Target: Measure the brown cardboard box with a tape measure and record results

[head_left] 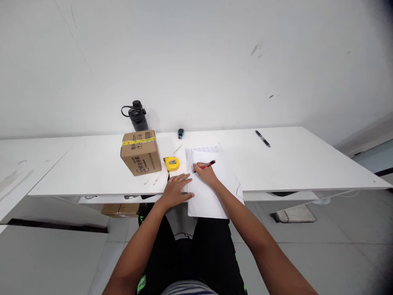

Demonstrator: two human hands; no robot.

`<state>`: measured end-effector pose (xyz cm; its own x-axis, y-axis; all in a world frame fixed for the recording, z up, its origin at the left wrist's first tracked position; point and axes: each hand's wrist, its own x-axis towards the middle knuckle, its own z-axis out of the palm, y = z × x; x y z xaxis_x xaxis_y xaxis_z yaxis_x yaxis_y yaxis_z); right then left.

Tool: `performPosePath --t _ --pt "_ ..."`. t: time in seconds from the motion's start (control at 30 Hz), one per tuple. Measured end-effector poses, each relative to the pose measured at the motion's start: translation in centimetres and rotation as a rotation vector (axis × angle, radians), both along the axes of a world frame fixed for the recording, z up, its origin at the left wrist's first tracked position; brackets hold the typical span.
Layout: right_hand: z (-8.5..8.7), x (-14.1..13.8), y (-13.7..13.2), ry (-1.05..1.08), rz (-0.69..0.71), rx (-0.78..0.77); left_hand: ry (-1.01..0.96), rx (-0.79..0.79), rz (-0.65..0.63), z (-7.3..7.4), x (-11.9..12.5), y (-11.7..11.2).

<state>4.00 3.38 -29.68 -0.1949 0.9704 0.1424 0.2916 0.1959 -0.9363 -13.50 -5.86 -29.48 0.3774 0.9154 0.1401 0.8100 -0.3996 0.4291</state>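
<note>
My right hand [207,174] is closed around a red and black pen [208,164], its tip low over the upper left of a white sheet of paper [211,200]. Under that sheet lie more papers, one with printed or written lines showing at the top. My left hand [177,191] rests flat with fingers spread, its fingertips and thumb at the paper's left edge. Just beyond it sits a yellow tape measure [172,163] with a black strap. A brown cardboard box [141,157] with yellow tape across its top stands left of the tape measure.
Behind the box stands a black water bottle [138,116] with a loop handle. A small dark watch-like item [181,133] lies near the wall. Another black pen [263,139] is at the right of the white desk [285,164]. The lower papers overhang the desk's front edge.
</note>
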Motion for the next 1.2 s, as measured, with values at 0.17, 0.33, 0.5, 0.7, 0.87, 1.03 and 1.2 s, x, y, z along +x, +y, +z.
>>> performPosePath --t 0.17,0.33,0.5,0.7,0.87,1.03,1.2 --pt "-0.06 0.10 0.03 -0.001 -0.014 -0.004 0.000 -0.033 -0.011 -0.01 -0.18 0.18" --pt "-0.03 0.12 -0.10 -0.005 -0.052 0.004 -0.007 -0.021 -0.006 -0.20 -0.10 0.29" --pt "0.05 0.12 -0.05 -0.021 -0.078 0.005 -0.018 0.003 -0.001 -0.35 -0.08 0.33" --pt "0.20 0.11 -0.12 -0.028 -0.039 -0.003 -0.016 -0.018 0.011 -0.26 0.00 0.33" --pt "0.14 0.08 -0.12 -0.025 -0.070 0.008 -0.019 -0.016 0.016 -0.24 0.02 0.34" --pt "0.04 0.15 -0.06 -0.026 -0.091 0.025 -0.029 0.007 0.015 -0.42 -0.02 0.36" --pt "0.01 0.25 -0.06 -0.019 -0.059 0.006 -0.026 -0.007 0.019 -0.29 0.02 0.31"
